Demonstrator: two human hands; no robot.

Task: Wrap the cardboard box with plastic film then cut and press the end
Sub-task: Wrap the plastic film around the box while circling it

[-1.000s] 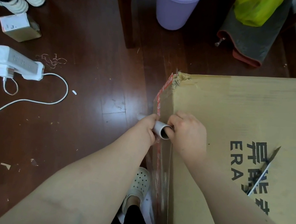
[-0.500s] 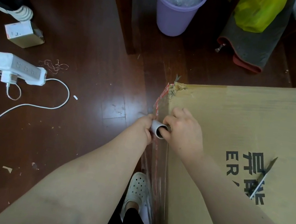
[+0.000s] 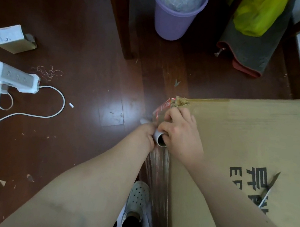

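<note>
A large cardboard box (image 3: 246, 145) with black print fills the right side, its torn far-left corner near my hands. Both hands hold the film roll (image 3: 160, 138) upright against the box's left side. My left hand (image 3: 147, 134) grips the roll from the left, and my right hand (image 3: 178, 134) curls round its top end, whose open grey core faces me. Clear plastic film (image 3: 158, 173) stretches from the roll back along the box's left face toward me. Scissors (image 3: 268, 189) lie on the box top at the right.
A purple bin (image 3: 174, 15) with plastic lining stands at the back. A grey mat with a yellow bag (image 3: 251, 31) lies at the back right. A white power strip (image 3: 10, 78) and cable, plus a small carton (image 3: 12, 38), sit on the dark wooden floor at left. My shoe (image 3: 138, 197) is beside the box.
Both hands have carried the roll farther along the box's left side toward its torn far corner, drawing out more film. The view has tilted downward.
</note>
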